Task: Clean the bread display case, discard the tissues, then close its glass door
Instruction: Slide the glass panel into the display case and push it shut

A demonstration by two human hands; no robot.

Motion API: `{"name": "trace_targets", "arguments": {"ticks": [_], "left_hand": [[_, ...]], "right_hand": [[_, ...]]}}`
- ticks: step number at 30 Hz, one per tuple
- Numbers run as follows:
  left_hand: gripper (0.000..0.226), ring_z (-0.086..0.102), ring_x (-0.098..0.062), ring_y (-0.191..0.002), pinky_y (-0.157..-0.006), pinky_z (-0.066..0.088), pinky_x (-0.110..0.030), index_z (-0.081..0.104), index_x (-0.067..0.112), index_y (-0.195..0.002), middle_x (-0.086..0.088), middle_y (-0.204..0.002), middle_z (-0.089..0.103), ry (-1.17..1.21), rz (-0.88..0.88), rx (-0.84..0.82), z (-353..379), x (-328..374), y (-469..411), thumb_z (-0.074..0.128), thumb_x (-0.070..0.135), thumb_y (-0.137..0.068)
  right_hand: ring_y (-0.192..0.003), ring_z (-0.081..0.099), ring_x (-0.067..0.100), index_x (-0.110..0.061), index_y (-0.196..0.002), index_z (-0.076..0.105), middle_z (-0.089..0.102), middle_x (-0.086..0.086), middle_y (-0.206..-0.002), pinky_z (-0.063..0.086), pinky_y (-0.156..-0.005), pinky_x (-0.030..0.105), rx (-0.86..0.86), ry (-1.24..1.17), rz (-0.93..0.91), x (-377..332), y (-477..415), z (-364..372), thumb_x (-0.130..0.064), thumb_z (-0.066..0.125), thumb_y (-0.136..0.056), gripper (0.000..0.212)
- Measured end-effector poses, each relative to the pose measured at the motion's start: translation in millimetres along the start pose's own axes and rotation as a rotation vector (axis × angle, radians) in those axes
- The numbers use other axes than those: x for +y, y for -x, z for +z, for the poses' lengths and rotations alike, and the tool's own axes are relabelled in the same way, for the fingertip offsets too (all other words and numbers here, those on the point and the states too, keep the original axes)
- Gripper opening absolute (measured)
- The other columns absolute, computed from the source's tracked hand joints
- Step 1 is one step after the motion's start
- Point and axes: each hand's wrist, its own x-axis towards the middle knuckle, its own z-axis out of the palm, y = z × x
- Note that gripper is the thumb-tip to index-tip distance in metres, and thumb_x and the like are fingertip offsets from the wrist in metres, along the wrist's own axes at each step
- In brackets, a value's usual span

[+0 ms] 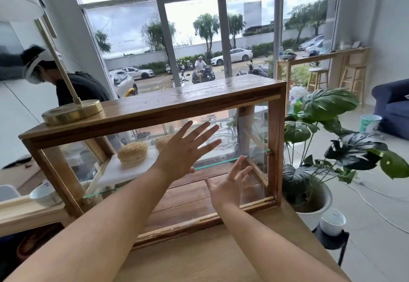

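Bread display case of brown wood and glass (155, 107) was rigid, heavy; panes fragile, slippery. Left hand (186, 149) and right hand (228, 186) splayed wide, holding nothing; grip wooden frame.

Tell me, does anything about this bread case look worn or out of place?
Yes. The wooden rail along the display case's front bottom edge is chipped and splintered, with pale raw wood showing. A brass lamp base also stands on the case's top, near its left end.

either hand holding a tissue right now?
No. The left hand and right hand are both open with spread fingers, empty, in front of the case.
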Motion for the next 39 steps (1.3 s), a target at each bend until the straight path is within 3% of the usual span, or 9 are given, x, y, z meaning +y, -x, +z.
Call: {"name": "trace_targets", "arguments": {"ticks": [6, 10, 13, 19, 27, 30, 35, 39], "left_hand": [[0.116, 0.002, -0.027, -0.148, -0.116, 0.0, -0.048, 0.003, 0.028, -0.151, -0.006, -0.161, -0.002, 0.004, 0.008, -0.003, -1, 2, -7, 0.075, 0.058, -0.066], [0.115, -0.002, -0.027, -0.148, -0.115, -0.006, -0.047, 0.0, 0.028, -0.151, -0.005, -0.161, -0.006, 0.014, 0.012, -0.006, -3, 4, -11, 0.075, 0.055, -0.068], [0.116, -0.007, -0.026, -0.148, -0.113, -0.01, -0.047, -0.006, 0.028, -0.15, -0.005, -0.161, -0.011, 0.014, 0.017, -0.014, -4, 3, -15, 0.074, 0.052, -0.07], [0.117, -0.004, -0.026, -0.148, -0.114, -0.009, -0.046, -0.003, 0.029, -0.151, -0.004, -0.161, -0.008, 0.021, 0.023, -0.01, -4, 3, -14, 0.076, 0.052, -0.068], [0.117, 0.0, -0.027, -0.148, -0.114, -0.005, -0.047, 0.001, 0.027, -0.151, -0.007, -0.161, -0.004, -0.014, 0.009, -0.002, -4, 7, -15, 0.077, 0.053, -0.066], [0.115, 0.013, -0.028, -0.147, -0.116, 0.006, -0.047, 0.014, 0.026, -0.151, -0.009, -0.161, 0.009, -0.016, -0.017, 0.048, -3, 8, -10, 0.08, 0.055, -0.061], [0.12, 0.006, -0.03, -0.148, -0.117, 0.005, -0.049, 0.003, 0.026, -0.151, -0.01, -0.161, 0.001, -0.039, -0.052, 0.016, 5, -1, 14, 0.075, 0.062, -0.062], [0.126, -0.006, -0.03, -0.147, -0.116, -0.003, -0.049, -0.012, 0.025, -0.149, -0.009, -0.158, -0.016, -0.071, -0.065, -0.048, 10, -8, 31, 0.071, 0.066, -0.064]], "right_hand": [[-0.144, -0.006, 0.037, -0.035, -0.136, -0.033, -0.022, 0.017, -0.154, 0.019, -0.117, 0.043, 0.037, -0.015, 0.007, 1, -7, -5, -0.041, 0.069, -0.078, 0.117], [-0.144, -0.006, 0.037, -0.032, -0.14, -0.028, -0.022, 0.016, -0.155, 0.026, -0.116, 0.047, 0.033, -0.021, 0.015, 4, -13, -10, -0.042, 0.069, -0.078, 0.116], [-0.144, -0.008, 0.036, -0.03, -0.141, -0.027, -0.023, 0.015, -0.155, 0.021, -0.117, 0.047, 0.021, -0.029, 0.022, 4, -18, -14, -0.043, 0.069, -0.078, 0.115], [-0.144, -0.008, 0.035, -0.029, -0.141, -0.027, -0.021, 0.017, -0.155, 0.032, -0.112, 0.048, 0.042, 0.005, 0.018, 7, -23, -23, -0.047, 0.069, -0.075, 0.117], [-0.145, -0.004, 0.035, -0.027, -0.142, -0.025, -0.018, 0.018, -0.155, 0.029, -0.112, 0.044, 0.033, 0.059, -0.027, 11, -23, -35, -0.048, 0.065, -0.078, 0.113], [-0.144, -0.007, 0.035, -0.027, -0.143, -0.023, -0.021, 0.016, -0.154, 0.018, -0.116, 0.046, 0.066, 0.202, -0.251, 15, -17, -36, -0.046, 0.068, -0.076, 0.115], [-0.144, -0.014, 0.034, -0.025, -0.147, -0.01, -0.02, 0.014, -0.156, 0.008, -0.115, 0.051, 0.013, 0.77, -0.829, 22, -16, -33, -0.05, 0.072, -0.069, 0.116], [-0.145, -0.009, 0.033, -0.027, -0.147, -0.009, -0.01, 0.012, -0.158, 0.008, -0.115, 0.056, 0.007, 0.956, -0.97, 18, -20, -24, -0.022, 0.078, -0.067, 0.118]]}}
